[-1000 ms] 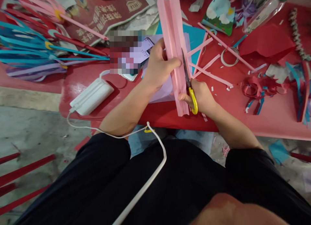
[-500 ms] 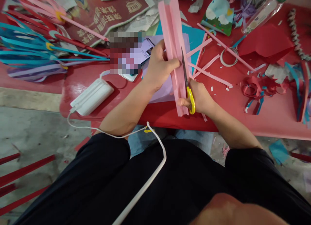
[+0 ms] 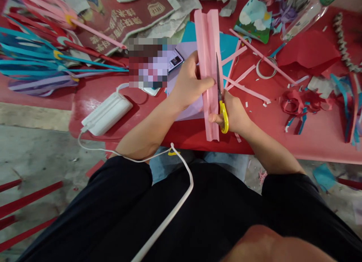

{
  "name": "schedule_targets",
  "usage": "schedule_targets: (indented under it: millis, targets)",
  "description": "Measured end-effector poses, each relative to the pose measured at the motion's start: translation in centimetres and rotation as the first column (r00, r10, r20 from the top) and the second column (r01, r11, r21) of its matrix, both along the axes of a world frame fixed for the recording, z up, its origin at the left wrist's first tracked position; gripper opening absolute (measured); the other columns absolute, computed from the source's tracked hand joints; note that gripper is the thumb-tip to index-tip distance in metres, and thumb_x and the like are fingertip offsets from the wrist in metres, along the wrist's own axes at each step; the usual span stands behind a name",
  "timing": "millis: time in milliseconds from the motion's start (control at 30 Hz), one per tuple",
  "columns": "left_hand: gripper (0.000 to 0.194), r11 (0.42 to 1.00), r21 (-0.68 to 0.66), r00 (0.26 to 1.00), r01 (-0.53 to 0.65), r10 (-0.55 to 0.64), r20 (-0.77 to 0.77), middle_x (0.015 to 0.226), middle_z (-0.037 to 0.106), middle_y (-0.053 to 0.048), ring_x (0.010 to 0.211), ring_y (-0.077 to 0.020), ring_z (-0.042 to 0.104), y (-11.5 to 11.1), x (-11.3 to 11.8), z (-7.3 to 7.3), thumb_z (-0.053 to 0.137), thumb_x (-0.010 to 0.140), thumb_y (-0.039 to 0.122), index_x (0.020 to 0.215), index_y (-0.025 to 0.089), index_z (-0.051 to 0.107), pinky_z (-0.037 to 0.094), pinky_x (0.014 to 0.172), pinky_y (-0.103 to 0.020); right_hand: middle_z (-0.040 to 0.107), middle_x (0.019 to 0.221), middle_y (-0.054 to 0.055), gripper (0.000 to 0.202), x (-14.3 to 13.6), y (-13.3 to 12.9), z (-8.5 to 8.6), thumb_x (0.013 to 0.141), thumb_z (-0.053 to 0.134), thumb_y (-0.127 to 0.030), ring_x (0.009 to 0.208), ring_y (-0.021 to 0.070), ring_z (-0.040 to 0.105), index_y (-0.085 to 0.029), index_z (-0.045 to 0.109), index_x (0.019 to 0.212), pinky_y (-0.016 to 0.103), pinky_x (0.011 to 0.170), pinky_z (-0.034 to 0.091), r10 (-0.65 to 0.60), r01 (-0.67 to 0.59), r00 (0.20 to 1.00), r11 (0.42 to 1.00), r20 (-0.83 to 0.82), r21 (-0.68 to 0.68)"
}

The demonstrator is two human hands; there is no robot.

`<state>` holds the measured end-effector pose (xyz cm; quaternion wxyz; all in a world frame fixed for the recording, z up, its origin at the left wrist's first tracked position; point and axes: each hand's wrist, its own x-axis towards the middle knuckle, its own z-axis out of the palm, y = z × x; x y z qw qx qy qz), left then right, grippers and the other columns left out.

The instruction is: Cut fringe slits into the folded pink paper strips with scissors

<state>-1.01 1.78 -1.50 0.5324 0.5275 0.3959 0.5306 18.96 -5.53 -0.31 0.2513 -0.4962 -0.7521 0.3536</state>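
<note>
While the head view shows scissors [image 3: 220, 89] lying along the folded pink paper [image 3: 207, 31], upper centre, cutting seems in hand; a straight cut calls for steady folds. The left hand [image 3: 186, 84] pinches the paper, thumb on top — the right hand [image 3: 236, 113] grips the scissors' handle, fingers curled. Blade opening — cannot tell.

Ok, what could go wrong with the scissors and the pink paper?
The thumb of the left hand is close to the blades of the scissors, so a slip might nick it. The pink paper has lengthwise folds, so a cut could wander. Loose pink strips near the right hand might snag.
</note>
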Motion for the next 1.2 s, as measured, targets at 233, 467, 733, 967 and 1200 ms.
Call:
schedule_targets:
  millis: [233,467,733,967,1200]
  targets:
    - [0.044,1.000,-0.023,1.000,-0.014,0.013,-0.008,0.097,0.077,0.002,0.121,-0.0446,0.065,-0.3,0.2,0.6,0.082,0.057,0.032,0.097,0.048,0.074,0.050,0.087,-0.060,0.057,0.068,-0.003,0.103,-0.4,0.3,-0.1,0.065,0.066,-0.116,0.064,0.0228,0.059,-0.023,0.062,0.109,0.037,0.067,0.043,-0.091,0.088,0.991,0.995,0.101,0.036]
    - [0.041,0.997,-0.072,0.995,-0.030,0.023,-0.097,0.102,0.078,0.005,0.111,-0.0393,0.069,-1.1,0.0,2.2,0.081,0.063,0.031,0.100,0.046,0.075,0.055,0.088,-0.058,0.054,0.068,-0.003,0.096,-0.6,0.3,0.5,0.064,0.069,-0.116,0.065,0.0206,0.057,-0.026,0.054,0.095,0.037,0.068,0.045,-0.121,0.121,0.988,0.993,0.093,0.013]
    - [0.033,0.999,0.014,0.997,-0.047,0.046,0.066,0.099,0.077,0.003,0.103,-0.0339,0.068,-0.9,0.5,1.4,0.081,0.068,0.031,0.099,0.043,0.077,0.056,0.095,-0.054,0.061,0.069,-0.001,0.098,-0.7,0.3,0.9,0.055,0.072,-0.117,0.069,0.0233,0.063,-0.027,0.051,0.089,0.038,0.069,0.050,-0.108,0.108,0.994,0.994,0.007,-0.020]
    - [0.026,0.996,0.011,0.977,-0.091,0.087,0.196,0.098,0.071,-0.001,0.099,-0.0324,0.073,0.0,0.0,1.3,0.074,0.074,0.027,0.098,0.038,0.077,0.061,0.093,-0.050,0.067,0.069,0.002,0.100,-0.5,0.2,1.0,0.052,0.071,-0.118,0.070,0.0264,0.070,-0.027,0.057,0.088,0.039,0.069,0.054,-0.070,0.071,0.997,0.997,0.014,-0.028]
    - [0.029,0.982,-0.041,0.978,-0.185,0.188,0.087,0.097,0.073,0.000,0.100,-0.0339,0.072,0.8,0.0,0.9,0.077,0.069,0.026,0.094,0.040,0.072,0.060,0.082,-0.048,0.071,0.076,0.003,0.097,-0.3,0.0,0.5,0.061,0.074,-0.114,0.070,0.0255,0.071,-0.025,0.060,0.098,0.039,0.068,0.054,0.018,-0.020,0.999,0.999,-0.034,-0.039]
